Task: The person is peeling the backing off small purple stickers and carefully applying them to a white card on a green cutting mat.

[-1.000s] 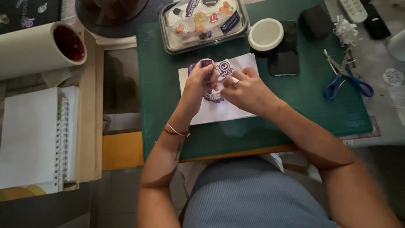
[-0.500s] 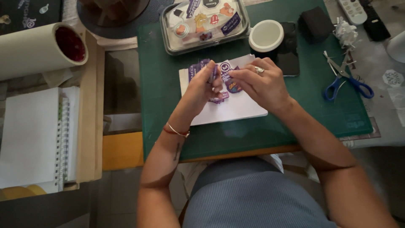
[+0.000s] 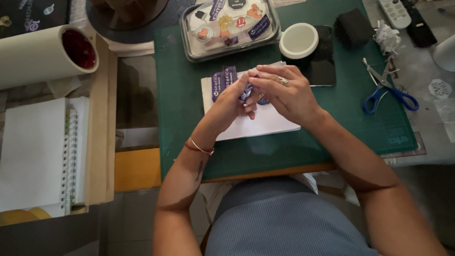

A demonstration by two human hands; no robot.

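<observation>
Stickers (image 3: 226,80), purple with light print, are pinched between both hands over a white sheet (image 3: 265,124) lying mid-way across the green cutting mat (image 3: 284,151). Left hand (image 3: 232,102) is curled, its fingertips closed on the small stack. Right hand (image 3: 284,92), with a ring, is cupped over from the other side, fingertips meeting the left's on the same stickers. Whether one is being peeled or only sorted cannot be told.

Progress, as judged: the stickers are in hand and none lies loose on the sheet, so the handling appears under way rather than finished.

Containers: a clear plastic tray (image 3: 189,50) at the mat's far edge holds assorted coloured stickers, several visible through its lid. A round white lid (image 3: 298,40) sits beside it, overlapping a dark phone (image 3: 324,66).

Blue-handled scissors (image 3: 386,90) lie towards the mat's right edge. Off the bench's left edge are a paper roll (image 3: 33,57) and a spiral notebook (image 3: 38,151).
</observation>
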